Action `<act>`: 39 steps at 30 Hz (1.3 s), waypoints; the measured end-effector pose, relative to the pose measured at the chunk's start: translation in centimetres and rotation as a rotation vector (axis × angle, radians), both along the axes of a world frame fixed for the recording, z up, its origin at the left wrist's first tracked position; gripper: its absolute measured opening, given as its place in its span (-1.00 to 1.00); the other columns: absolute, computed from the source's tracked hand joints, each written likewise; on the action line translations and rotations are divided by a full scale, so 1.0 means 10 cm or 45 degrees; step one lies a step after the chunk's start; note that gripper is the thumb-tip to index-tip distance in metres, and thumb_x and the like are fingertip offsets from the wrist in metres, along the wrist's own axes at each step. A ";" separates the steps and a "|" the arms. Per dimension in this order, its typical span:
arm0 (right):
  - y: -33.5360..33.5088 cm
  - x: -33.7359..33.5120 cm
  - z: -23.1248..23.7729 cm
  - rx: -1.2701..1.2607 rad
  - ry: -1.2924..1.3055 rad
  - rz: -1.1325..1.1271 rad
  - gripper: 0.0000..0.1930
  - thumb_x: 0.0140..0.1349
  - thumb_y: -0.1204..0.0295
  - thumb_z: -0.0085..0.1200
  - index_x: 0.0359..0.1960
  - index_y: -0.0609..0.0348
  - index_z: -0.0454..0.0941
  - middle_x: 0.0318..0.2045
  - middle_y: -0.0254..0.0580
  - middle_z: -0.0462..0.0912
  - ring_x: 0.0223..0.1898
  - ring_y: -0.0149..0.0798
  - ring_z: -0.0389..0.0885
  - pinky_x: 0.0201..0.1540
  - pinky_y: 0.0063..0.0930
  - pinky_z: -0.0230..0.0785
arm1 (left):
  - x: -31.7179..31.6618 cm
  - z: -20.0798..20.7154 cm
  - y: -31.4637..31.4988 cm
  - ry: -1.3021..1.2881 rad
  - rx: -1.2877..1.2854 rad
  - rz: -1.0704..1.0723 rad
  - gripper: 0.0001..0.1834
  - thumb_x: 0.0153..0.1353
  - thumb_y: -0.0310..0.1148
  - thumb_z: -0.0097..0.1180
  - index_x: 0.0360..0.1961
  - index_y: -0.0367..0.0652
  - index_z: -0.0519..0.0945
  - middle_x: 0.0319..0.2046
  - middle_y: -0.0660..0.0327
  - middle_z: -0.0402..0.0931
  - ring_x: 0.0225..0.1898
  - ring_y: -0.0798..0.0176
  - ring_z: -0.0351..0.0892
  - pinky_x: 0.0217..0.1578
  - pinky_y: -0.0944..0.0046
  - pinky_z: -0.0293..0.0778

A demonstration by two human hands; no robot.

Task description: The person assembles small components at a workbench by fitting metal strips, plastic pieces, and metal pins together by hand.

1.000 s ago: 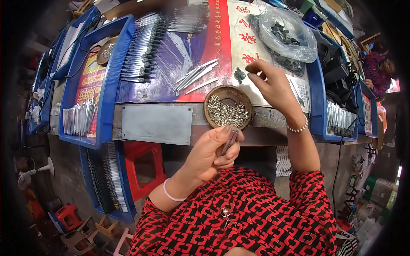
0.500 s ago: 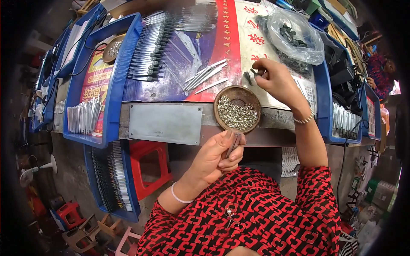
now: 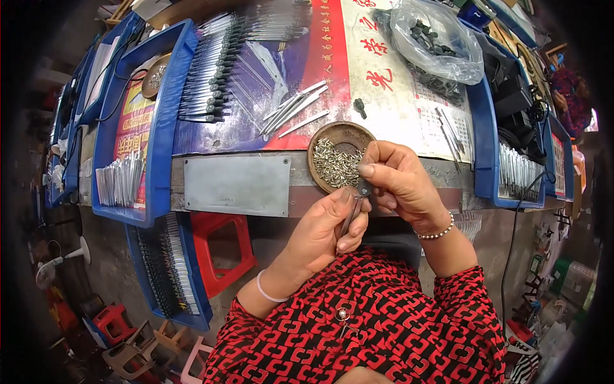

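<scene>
My left hand (image 3: 323, 227) is closed around a slim grey metal strip (image 3: 350, 216) standing up between thumb and fingers, its kind unclear. My right hand (image 3: 404, 182) meets it from the right, thumb and forefinger pinching a small black piece (image 3: 365, 191) close to the strip's upper end. Fingers cover most of that piece. Just beyond both hands, a round wooden bowl (image 3: 313, 168) holds many small shiny metal pins (image 3: 337, 163). One loose black piece (image 3: 360, 108) lies on the table past the bowl.
Flat metal strips (image 3: 295, 109) lie left of the bowl, beside rows of dark-ended metal tools (image 3: 214, 80). A clear bag (image 3: 470, 57) of black pieces sits far right. Blue trays (image 3: 167, 128) flank the work area. A red stool (image 3: 224, 253) stands below the table.
My right hand has come down from the table top to my left hand, bringing a black piece. One black piece stays on the table. The view has shifted slightly.
</scene>
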State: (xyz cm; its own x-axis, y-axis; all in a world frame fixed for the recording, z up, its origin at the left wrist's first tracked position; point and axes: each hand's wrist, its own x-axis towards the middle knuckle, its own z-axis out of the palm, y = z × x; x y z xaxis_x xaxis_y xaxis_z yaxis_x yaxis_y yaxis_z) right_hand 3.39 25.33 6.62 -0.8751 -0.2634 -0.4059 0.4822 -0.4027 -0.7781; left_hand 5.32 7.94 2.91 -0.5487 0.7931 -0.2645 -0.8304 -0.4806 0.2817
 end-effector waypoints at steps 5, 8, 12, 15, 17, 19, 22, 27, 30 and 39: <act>0.00 0.02 -0.07 0.010 0.040 -0.015 -0.81 0.17 0.39 0.13 -0.47 0.17 0.39 -0.73 -0.47 0.35 -0.81 -0.64 0.16 -0.79 -0.74 -0.06 | 0.04 0.03 0.06 -0.046 0.013 0.011 -0.65 0.35 -0.12 -0.17 -0.18 -0.23 0.40 -0.60 0.29 0.33 -0.70 0.48 0.20 -0.66 0.52 0.15; 0.01 0.03 -0.09 -0.038 0.068 -0.033 -0.81 0.17 0.39 0.12 -0.48 0.15 0.38 -0.73 -0.47 0.35 -0.81 -0.63 0.16 -0.79 -0.73 -0.08 | 0.05 0.03 0.07 -0.086 0.022 0.017 -0.66 0.34 -0.12 -0.16 -0.19 -0.23 0.40 -0.60 0.29 0.33 -0.70 0.47 0.20 -0.66 0.52 0.15; 0.01 0.06 -0.07 -0.013 0.090 0.084 -0.80 0.18 0.40 0.11 -0.50 0.15 0.36 -0.71 -0.48 0.35 -0.76 -0.64 0.21 -0.75 -0.72 -0.03 | 0.06 0.03 0.06 -0.106 0.024 0.014 -0.66 0.33 -0.12 -0.14 -0.21 -0.22 0.40 -0.60 0.30 0.34 -0.70 0.49 0.19 -0.68 0.53 0.12; -0.04 0.07 -0.03 0.032 0.111 0.150 -0.79 0.18 0.42 0.11 -0.52 0.14 0.34 -0.64 -0.48 0.41 -0.65 -0.66 0.29 -0.65 -0.74 0.08 | 0.08 0.03 0.05 -0.159 0.071 0.010 -0.67 0.32 -0.12 -0.12 -0.22 -0.22 0.40 -0.59 0.31 0.35 -0.71 0.52 0.17 -0.70 0.55 0.09; -0.05 0.08 -0.08 0.099 0.217 0.143 -0.79 0.18 0.44 0.11 -0.53 0.14 0.33 -0.59 -0.48 0.44 -0.59 -0.66 0.33 -0.60 -0.75 0.13 | 0.09 0.04 0.05 -0.187 0.065 0.033 -0.68 0.31 -0.13 -0.09 -0.23 -0.22 0.39 -0.59 0.32 0.36 -0.72 0.55 0.16 -0.71 0.57 0.06; -0.06 0.08 -0.08 0.086 0.212 0.141 -0.79 0.18 0.44 0.11 -0.53 0.14 0.33 -0.59 -0.48 0.44 -0.57 -0.66 0.34 -0.58 -0.75 0.14 | 0.09 0.04 0.05 -0.194 0.091 0.052 -0.68 0.31 -0.13 -0.09 -0.23 -0.22 0.39 -0.59 0.33 0.35 -0.73 0.55 0.14 -0.71 0.57 0.05; -0.10 0.09 -0.05 0.085 0.217 0.114 -0.79 0.18 0.44 0.11 -0.52 0.15 0.34 -0.58 -0.48 0.44 -0.55 -0.66 0.35 -0.56 -0.75 0.17 | 0.09 0.04 0.04 -0.243 0.128 0.073 -0.68 0.31 -0.12 -0.08 -0.24 -0.21 0.37 -0.60 0.35 0.31 -0.73 0.57 0.11 -0.71 0.56 0.03; -0.14 0.09 -0.06 0.103 0.213 0.080 -0.80 0.17 0.43 0.13 -0.52 0.17 0.37 -0.58 -0.45 0.46 -0.53 -0.64 0.36 -0.54 -0.74 0.19 | 0.11 0.05 0.03 -0.303 0.172 0.117 -0.68 0.30 -0.09 -0.07 -0.25 -0.16 0.36 -0.61 0.38 0.25 -0.73 0.57 0.05 -0.71 0.56 0.00; -0.17 0.05 -0.10 0.145 0.267 0.066 -0.79 0.17 0.41 0.13 -0.52 0.17 0.36 -0.58 -0.44 0.47 -0.53 -0.63 0.38 -0.53 -0.74 0.21 | 0.10 0.07 0.03 -0.336 0.175 0.154 -0.70 0.30 -0.08 -0.07 -0.27 -0.11 0.36 -0.62 0.39 0.23 -0.73 0.57 0.05 -0.70 0.55 -0.01; -0.21 -0.11 -0.09 0.075 0.338 0.074 -0.78 0.16 0.35 0.13 -0.52 0.14 0.36 -0.64 -0.42 0.45 -0.70 -0.65 0.26 -0.72 -0.77 -0.01 | -0.01 0.03 -0.01 -0.255 0.220 0.101 -0.70 0.31 -0.07 -0.09 -0.27 -0.10 0.39 -0.62 0.40 0.23 -0.74 0.56 0.04 -0.70 0.54 -0.02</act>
State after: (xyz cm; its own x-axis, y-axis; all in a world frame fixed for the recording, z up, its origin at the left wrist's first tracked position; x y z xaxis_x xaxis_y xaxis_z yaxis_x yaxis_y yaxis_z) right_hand 2.30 23.20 5.73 -0.9371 -0.2987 -0.1808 0.2793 -0.3305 -0.9015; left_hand 5.20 7.82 3.24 -0.5616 0.7923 -0.2386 -0.8190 -0.5733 0.0238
